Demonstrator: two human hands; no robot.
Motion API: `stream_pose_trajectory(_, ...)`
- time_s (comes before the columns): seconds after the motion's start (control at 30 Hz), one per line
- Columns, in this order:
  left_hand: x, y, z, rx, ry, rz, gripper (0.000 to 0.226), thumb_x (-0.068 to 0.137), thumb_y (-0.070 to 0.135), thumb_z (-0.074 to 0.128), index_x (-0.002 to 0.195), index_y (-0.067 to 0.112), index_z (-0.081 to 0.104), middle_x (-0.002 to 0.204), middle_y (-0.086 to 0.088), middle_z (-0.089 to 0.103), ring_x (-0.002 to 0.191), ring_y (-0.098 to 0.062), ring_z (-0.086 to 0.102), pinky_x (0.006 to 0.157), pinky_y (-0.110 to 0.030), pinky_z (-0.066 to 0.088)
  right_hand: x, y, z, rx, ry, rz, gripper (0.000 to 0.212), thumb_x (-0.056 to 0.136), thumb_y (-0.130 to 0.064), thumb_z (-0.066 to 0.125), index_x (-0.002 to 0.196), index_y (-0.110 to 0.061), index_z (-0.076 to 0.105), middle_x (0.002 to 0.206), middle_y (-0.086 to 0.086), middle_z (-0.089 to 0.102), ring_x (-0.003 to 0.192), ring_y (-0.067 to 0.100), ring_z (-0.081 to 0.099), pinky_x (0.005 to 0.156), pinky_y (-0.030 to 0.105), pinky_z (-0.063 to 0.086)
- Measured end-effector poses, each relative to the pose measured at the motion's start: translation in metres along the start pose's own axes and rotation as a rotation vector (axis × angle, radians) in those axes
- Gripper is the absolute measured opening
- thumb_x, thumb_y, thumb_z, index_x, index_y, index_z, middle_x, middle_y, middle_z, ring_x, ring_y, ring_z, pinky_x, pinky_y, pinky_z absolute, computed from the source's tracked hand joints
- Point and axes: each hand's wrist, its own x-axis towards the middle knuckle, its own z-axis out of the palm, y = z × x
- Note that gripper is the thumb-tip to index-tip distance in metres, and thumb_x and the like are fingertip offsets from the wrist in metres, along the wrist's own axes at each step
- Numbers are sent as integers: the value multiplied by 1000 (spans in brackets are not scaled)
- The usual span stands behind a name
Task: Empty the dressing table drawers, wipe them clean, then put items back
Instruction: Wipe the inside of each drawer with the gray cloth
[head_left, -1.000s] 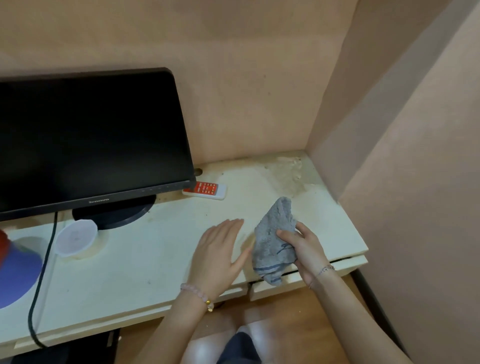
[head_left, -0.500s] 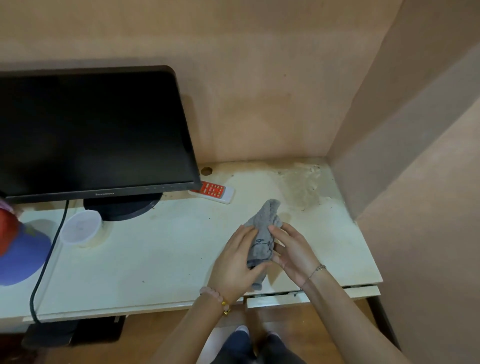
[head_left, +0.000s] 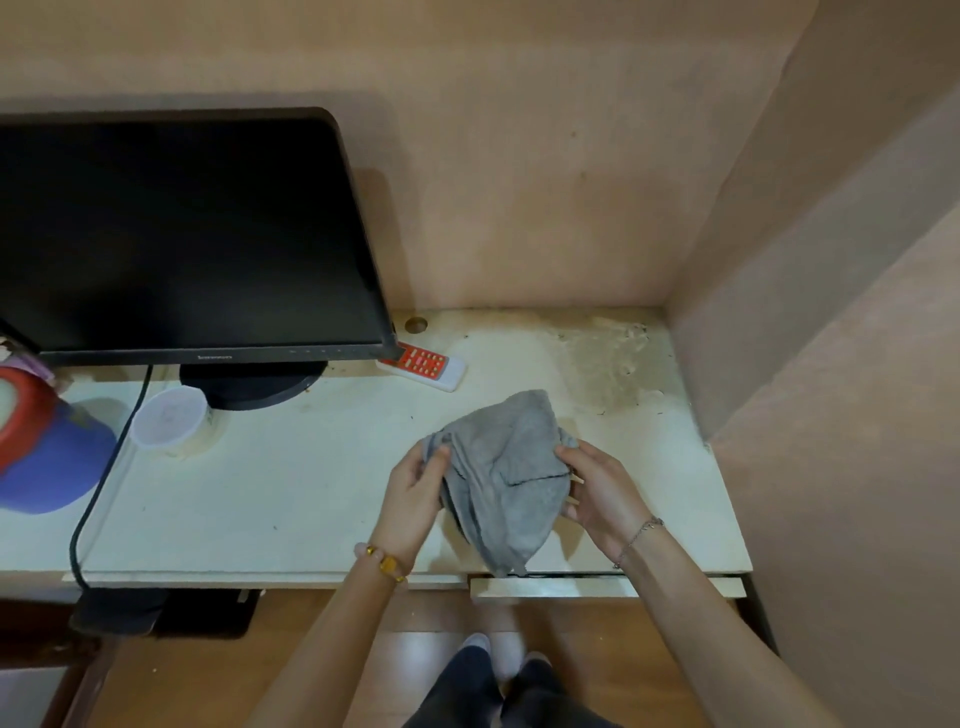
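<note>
A grey cloth (head_left: 506, 478) with a dark stripe is spread between both hands above the right part of the pale dressing table top (head_left: 291, 493). My left hand (head_left: 415, 499) pinches its left edge, and my right hand (head_left: 597, 493) grips its right edge. The cloth's lower tip hangs down to the table's front edge. Below that edge, the front of a right-hand drawer (head_left: 571, 587) sticks out slightly; its inside is hidden.
A black monitor (head_left: 182, 234) stands at the back left, its cable (head_left: 88, 519) running over the front edge. A red-and-white remote (head_left: 423, 364) lies behind the cloth. A white lid (head_left: 169, 415) and a red-and-blue object (head_left: 47, 447) sit left. Walls close in right.
My left hand left the table top and took the cloth's left edge. The bunched cloth has been opened out between both hands.
</note>
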Motion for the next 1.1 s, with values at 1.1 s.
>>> stream_pose_trajectory(1.1,28,9,-49,38,-334,-245,34,80,-4,58,109,14,64,100,-11,63,89,-23,64,72,-39,57,-13,10,-22,-561,-33,-189,22,89,-24,61,93,-3,65,74,-4,67,70,10,67,61,22,53)
